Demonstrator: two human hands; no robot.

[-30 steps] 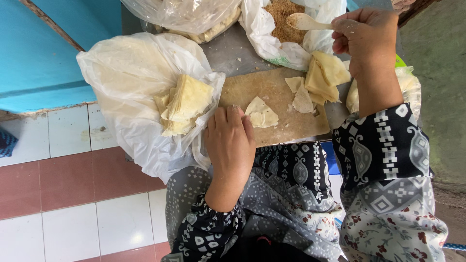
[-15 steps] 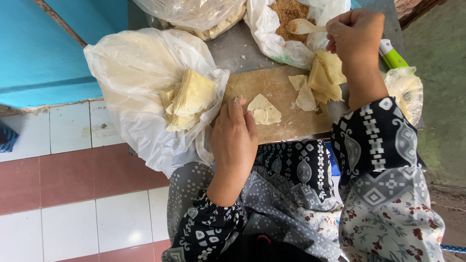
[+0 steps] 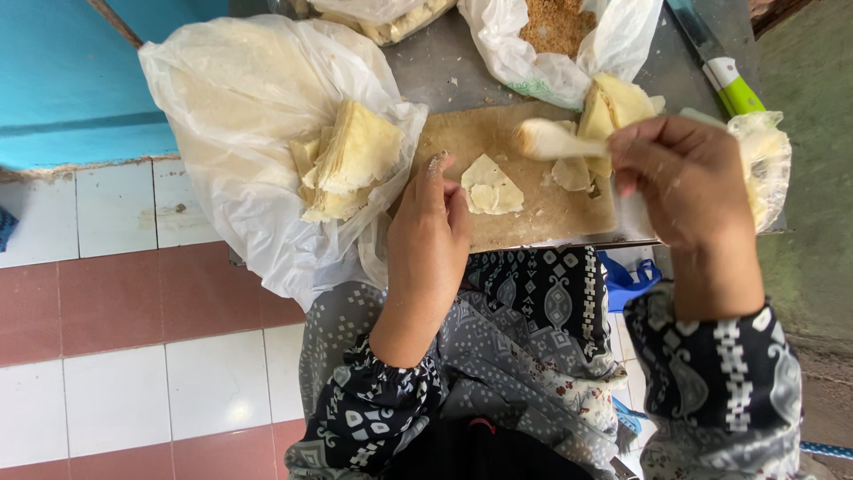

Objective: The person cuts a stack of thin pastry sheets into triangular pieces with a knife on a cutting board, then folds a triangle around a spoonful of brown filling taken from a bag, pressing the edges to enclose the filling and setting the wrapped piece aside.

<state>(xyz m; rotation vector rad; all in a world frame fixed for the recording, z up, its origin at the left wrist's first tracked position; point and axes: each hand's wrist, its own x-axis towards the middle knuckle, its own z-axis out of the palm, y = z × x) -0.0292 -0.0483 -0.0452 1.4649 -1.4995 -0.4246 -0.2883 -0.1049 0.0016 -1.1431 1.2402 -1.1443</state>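
Note:
A folded pale pastry sheet (image 3: 491, 187) lies on the wooden board (image 3: 533, 213). My left hand (image 3: 428, 233) rests on the board's near edge, fingers loosely together, fingertips beside the sheet's left corner. My right hand (image 3: 684, 178) hovers over the board's right end, shut on a pale spoon (image 3: 551, 140) whose bowl points left, just above and right of the sheet. A small pile of folded pastries (image 3: 613, 107) sits at the board's far right, partly behind the spoon.
A big white plastic bag (image 3: 231, 133) with a stack of pastry sheets (image 3: 351, 160) lies left of the board. Another bag (image 3: 560, 31) of brown crumbly filling stands behind it. A green-handled knife (image 3: 724, 67) lies at the back right. Tiled floor lies below left.
My right hand has come back from the filling bag toward the board, bringing the spoon over the sheet. My left hand stays at the board's edge.

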